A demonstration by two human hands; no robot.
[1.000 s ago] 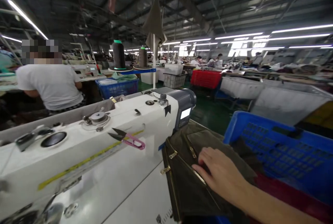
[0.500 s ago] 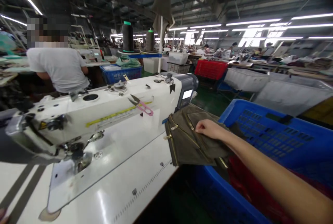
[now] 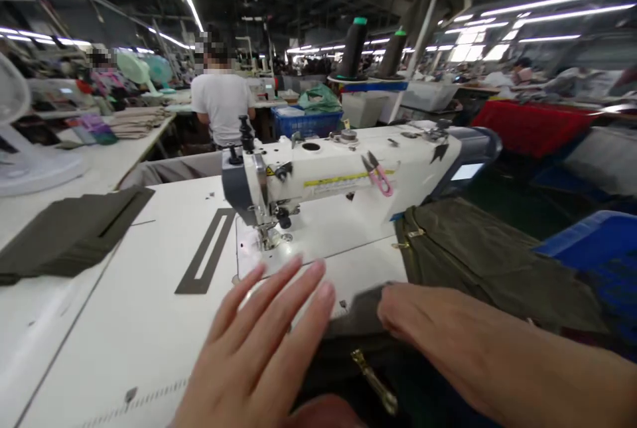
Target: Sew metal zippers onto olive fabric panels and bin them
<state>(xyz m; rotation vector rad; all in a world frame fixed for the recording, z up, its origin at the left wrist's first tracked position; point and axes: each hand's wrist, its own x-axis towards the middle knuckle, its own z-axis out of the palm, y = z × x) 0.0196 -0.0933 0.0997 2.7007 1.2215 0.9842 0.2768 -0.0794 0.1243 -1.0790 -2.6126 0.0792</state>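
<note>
My left hand (image 3: pixel 266 348) hovers flat over the white table (image 3: pixel 124 322), fingers stretched out and holding nothing, just in front of the sewing machine (image 3: pixel 338 176) and its needle area (image 3: pixel 269 235). My right hand (image 3: pixel 428 322) lies beside it with its fingers curled over the edge of a dark olive fabric piece (image 3: pixel 358 312) that carries a brass zipper pull (image 3: pixel 373 378). Behind that hand a pile of olive zippered fabric (image 3: pixel 478 249) rests at the table's right end.
Pink thread snips (image 3: pixel 378 176) lie on top of the machine. A dark frame-shaped strip (image 3: pixel 206 259) and folded olive pieces (image 3: pixel 70 235) lie on the left of the table. A blue crate (image 3: pixel 597 249) stands to the right. A person in a white shirt (image 3: pixel 221 103) sits beyond, back turned.
The view swung left, bringing the machine's needle end and left table into sight. My right hand drew back from the pile toward me with a fabric piece. My left hand came into view.
</note>
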